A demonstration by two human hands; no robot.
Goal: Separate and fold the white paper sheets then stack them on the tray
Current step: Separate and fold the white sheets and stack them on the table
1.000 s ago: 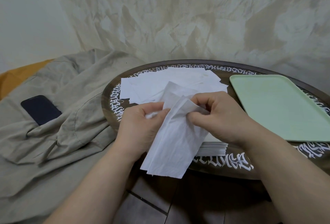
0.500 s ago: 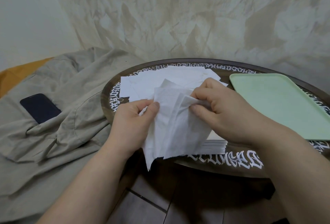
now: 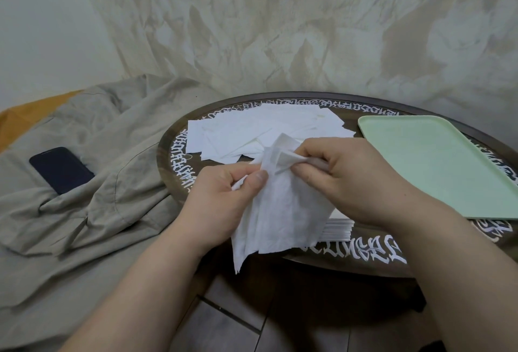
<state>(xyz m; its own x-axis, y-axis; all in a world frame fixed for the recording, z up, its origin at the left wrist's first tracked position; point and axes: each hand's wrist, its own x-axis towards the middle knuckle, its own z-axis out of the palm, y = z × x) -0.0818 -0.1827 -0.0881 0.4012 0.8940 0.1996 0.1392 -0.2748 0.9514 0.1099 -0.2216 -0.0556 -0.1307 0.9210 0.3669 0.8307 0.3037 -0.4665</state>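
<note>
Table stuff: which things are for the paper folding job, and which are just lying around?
For the job:
held white sheet, pinched by left hand and right hand
loose white sheets spread on the table
neat white stack
green tray

Just lying about:
dark phone
beige cloth

White script on table [image 3: 165,155], illegible
</note>
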